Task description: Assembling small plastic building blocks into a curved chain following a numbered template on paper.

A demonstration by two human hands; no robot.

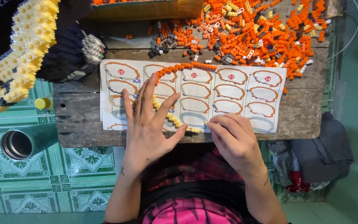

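Head view: the lower rows of the white instruction sheet (228, 97) are hidden by both hands. The left hand (148, 124) is laid flat, fingers spread, upon a yellow brick strip (174, 120). The right hand (235, 139) is curled, fingertips pinching the strip's end. An orange brick arc (183, 67) is placed along the sheet's top.

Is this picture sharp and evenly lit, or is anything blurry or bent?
Head view: soft, even light, no glare on the instruction sheet; the left hand and right hand look sharp; the yellow brick model at the corner looms large and slightly soft; the table edge bows a little.
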